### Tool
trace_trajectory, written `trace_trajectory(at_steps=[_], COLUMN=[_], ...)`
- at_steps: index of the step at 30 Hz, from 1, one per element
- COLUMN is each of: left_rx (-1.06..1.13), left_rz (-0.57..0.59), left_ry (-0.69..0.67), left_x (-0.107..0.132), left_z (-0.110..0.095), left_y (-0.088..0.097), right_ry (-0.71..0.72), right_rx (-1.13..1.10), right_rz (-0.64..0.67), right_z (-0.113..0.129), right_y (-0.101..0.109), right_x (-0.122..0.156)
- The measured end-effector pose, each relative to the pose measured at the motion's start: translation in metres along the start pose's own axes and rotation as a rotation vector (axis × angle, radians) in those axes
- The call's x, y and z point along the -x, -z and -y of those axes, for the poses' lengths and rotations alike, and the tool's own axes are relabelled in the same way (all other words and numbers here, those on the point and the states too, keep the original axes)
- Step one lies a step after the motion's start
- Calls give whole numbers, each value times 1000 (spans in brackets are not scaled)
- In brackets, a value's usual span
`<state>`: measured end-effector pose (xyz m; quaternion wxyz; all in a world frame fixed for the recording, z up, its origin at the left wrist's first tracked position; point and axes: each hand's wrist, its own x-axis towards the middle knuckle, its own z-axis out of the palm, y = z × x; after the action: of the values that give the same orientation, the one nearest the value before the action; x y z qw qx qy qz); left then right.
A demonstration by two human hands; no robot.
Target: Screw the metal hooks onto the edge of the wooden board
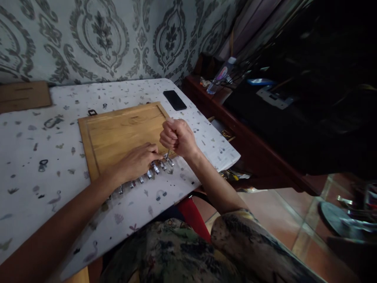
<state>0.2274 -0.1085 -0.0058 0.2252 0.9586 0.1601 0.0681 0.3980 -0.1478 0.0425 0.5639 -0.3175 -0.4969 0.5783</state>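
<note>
A wooden board (118,131) lies flat on a table (35,157) covered with a patterned white cloth. Along the board's near edge runs a row of several small metal fittings (147,174). My left hand (138,160) rests palm down on the board's near edge, its fingers stretched onto the fittings. My right hand (178,137) is closed in a fist round a thin metal tool (167,154), whose tip points down at the fitting at the right end of the row.
A black phone (174,100) lies on the table beyond the board. A brown wooden piece (23,95) leans at the far left by the wall. To the right stands a dark wooden cabinet (250,137) with a plastic bottle (219,76) and clutter.
</note>
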Motion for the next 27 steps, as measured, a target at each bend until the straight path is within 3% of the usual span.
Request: trace_trajectory(at_steps=[5,8,10,15,20,27], left_rx=[12,12,9,-27,-24,5], left_rz=[26,21,17,26,53,41], left_ry=[8,3,-5,10,10,33], left_x=[1,1,1,1,1,1], left_z=[-2,-3,-3,-3,-4,-6], left_y=[4,5,5,5,7,8], right_ry=[222,311,308,200,306,280], right_rx=[126,161,158,110,121,68], right_rz=[-415,-547,-533,-358,-424,-452], right_z=[-7,-12,-12,-3,4,-5], right_y=[-23,-28,-27,-19,-19,-15], right_x=[12,15,14,10,12,9])
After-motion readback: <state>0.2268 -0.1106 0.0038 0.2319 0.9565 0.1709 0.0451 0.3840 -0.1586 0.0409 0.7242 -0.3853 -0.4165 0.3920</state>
